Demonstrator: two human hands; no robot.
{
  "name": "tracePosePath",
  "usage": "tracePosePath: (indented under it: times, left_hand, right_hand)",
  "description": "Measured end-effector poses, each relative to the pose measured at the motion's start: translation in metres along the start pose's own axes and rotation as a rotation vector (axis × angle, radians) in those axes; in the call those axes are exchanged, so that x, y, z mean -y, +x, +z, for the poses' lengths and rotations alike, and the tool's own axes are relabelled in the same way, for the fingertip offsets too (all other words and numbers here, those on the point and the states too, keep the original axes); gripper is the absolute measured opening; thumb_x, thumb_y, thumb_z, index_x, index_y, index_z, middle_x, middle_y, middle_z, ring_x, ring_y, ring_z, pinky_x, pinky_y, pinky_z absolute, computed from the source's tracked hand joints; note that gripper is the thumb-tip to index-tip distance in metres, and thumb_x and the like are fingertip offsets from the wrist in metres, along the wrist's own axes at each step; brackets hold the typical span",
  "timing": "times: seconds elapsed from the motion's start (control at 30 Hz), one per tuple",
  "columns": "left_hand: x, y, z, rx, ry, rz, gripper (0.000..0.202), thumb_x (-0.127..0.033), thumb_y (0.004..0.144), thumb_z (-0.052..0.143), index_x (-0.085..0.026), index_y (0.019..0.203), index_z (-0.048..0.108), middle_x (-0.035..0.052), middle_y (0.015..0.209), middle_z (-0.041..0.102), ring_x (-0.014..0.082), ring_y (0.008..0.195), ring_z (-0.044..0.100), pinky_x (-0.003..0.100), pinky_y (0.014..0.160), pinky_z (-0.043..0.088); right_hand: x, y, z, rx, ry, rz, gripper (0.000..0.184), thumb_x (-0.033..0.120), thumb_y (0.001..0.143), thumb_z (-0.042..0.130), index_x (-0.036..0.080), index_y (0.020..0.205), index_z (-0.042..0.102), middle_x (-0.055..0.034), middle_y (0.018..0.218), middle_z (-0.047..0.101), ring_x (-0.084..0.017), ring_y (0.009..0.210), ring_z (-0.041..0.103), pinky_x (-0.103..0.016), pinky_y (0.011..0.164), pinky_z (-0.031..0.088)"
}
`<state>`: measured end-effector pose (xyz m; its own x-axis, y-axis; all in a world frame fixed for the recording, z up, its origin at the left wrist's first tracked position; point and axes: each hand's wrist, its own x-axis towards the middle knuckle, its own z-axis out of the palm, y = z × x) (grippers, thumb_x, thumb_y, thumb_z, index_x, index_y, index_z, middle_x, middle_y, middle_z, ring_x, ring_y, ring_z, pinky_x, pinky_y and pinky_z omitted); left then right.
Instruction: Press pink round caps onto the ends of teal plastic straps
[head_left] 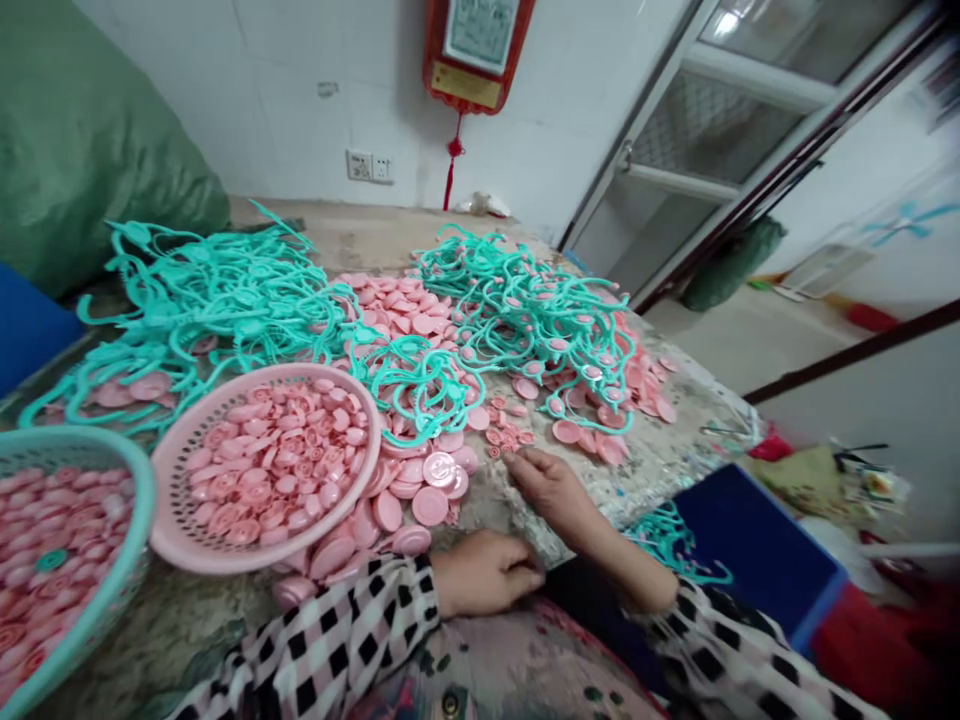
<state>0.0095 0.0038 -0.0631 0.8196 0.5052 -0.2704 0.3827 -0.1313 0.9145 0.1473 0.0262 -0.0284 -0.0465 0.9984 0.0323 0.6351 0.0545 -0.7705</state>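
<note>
My left hand (484, 572) rests at the table's near edge with its fingers curled in; I cannot make out anything in it. My right hand (551, 488) lies on the table with fingers stretched toward a small cluster of tiny pink pieces (504, 433), fingertips touching or almost touching them. Loose pink discs (427, 490) lie just left of that hand. Teal plastic frames (529, 310) are heaped behind it, and another teal heap (217, 300) lies at the left.
A pink basket (180, 540) full of pink discs stands at my left, and a teal basket (112, 590) of pink discs beside it. A blue bin (757, 550) holding teal frames sits below the table's right edge. A green sack (82, 130) leans at the far left.
</note>
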Motion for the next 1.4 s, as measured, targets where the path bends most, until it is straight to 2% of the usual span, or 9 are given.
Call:
tracePosePath:
  times: [0.07,0.17,0.3,0.53,0.7,0.87,1.03,1.23,1.4]
  left_hand:
    - [0.0,0.003,0.001,0.006,0.018,0.008,0.021,-0.029,0.09,0.053,-0.014,0.099,0.065,0.0024,0.085,0.067,0.0149,0.077,0.063,0.031,0.073,0.051]
    - [-0.001,0.003,0.0,-0.011,0.047,0.004,0.021,-0.026,0.088,0.052,-0.018,0.097,0.069,-0.0011,0.072,0.067,0.0116,0.069,0.061,0.022,0.069,0.047]
    - [-0.002,0.002,-0.001,-0.014,0.073,0.005,0.023,-0.027,0.086,0.052,-0.019,0.098,0.07,-0.0014,0.075,0.07,0.0108,0.066,0.061,0.019,0.066,0.044]
    - [-0.002,0.0,-0.002,-0.027,0.055,0.023,0.026,-0.027,0.085,0.051,-0.017,0.098,0.071,-0.0002,0.077,0.071,0.0111,0.066,0.061,0.018,0.068,0.043]
    - [-0.004,0.0,-0.003,-0.028,0.04,0.014,0.025,-0.024,0.086,0.049,-0.016,0.097,0.07,-0.0014,0.072,0.068,0.0113,0.066,0.06,0.019,0.069,0.043]
    - [0.0,0.001,-0.001,-0.015,0.037,0.014,0.023,-0.028,0.085,0.051,-0.019,0.095,0.07,-0.0023,0.071,0.067,0.0115,0.066,0.059,0.019,0.066,0.043]
    - [0.004,0.001,0.001,-0.012,0.033,0.014,0.026,-0.028,0.085,0.048,-0.018,0.098,0.068,-0.0013,0.073,0.068,0.0109,0.064,0.059,0.019,0.063,0.043]
    - [0.008,0.003,0.005,-0.027,0.031,0.011,0.027,-0.032,0.085,0.05,-0.019,0.099,0.07,-0.0007,0.077,0.07,0.0111,0.067,0.062,0.019,0.068,0.045]
    - [0.012,0.006,0.005,-0.031,0.063,0.013,0.028,-0.032,0.083,0.054,-0.019,0.102,0.07,0.0039,0.092,0.073,0.0164,0.086,0.066,0.022,0.077,0.047]
  right_hand:
    - [-0.034,0.003,-0.003,-0.127,-0.157,-0.071,0.044,0.048,0.092,0.038,0.02,0.058,0.039,0.0051,0.051,0.034,-0.01,0.048,0.034,-0.022,0.047,0.031]
    - [-0.057,0.006,-0.001,-0.139,-0.295,-0.22,0.036,0.042,0.09,0.045,0.019,0.063,0.05,0.0009,0.059,0.045,-0.012,0.056,0.042,-0.025,0.055,0.033]
    - [-0.052,0.014,0.008,-0.12,-0.441,-0.39,0.031,0.036,0.092,0.045,0.018,0.07,0.059,-0.0034,0.068,0.054,-0.015,0.063,0.048,-0.026,0.061,0.036]
    - [-0.056,0.025,0.018,-0.194,-0.673,-0.522,0.024,0.031,0.092,0.047,0.016,0.087,0.065,-0.0107,0.091,0.059,-0.022,0.085,0.05,-0.035,0.075,0.041]
    - [-0.061,0.024,0.018,-0.218,-0.677,-0.472,0.024,0.029,0.091,0.048,0.015,0.103,0.064,-0.0125,0.104,0.058,-0.025,0.096,0.049,-0.041,0.083,0.042]
    - [-0.058,0.026,0.018,-0.187,-0.665,-0.394,0.029,0.031,0.091,0.048,0.016,0.112,0.062,-0.0133,0.11,0.056,-0.026,0.101,0.048,-0.042,0.086,0.04]
    - [-0.054,0.023,0.016,-0.177,-0.662,-0.382,0.027,0.029,0.09,0.049,0.019,0.111,0.063,-0.0124,0.11,0.056,-0.025,0.098,0.049,-0.041,0.084,0.04]
    - [-0.029,0.036,-0.003,-0.289,-0.391,-0.431,0.022,0.03,0.093,0.047,0.018,0.102,0.063,-0.0119,0.106,0.057,-0.024,0.1,0.051,-0.039,0.087,0.042]
    - [0.007,0.087,-0.008,-0.032,-0.345,-0.414,0.019,0.026,0.09,0.051,0.017,0.102,0.062,-0.0098,0.101,0.06,-0.02,0.096,0.055,-0.033,0.086,0.042]
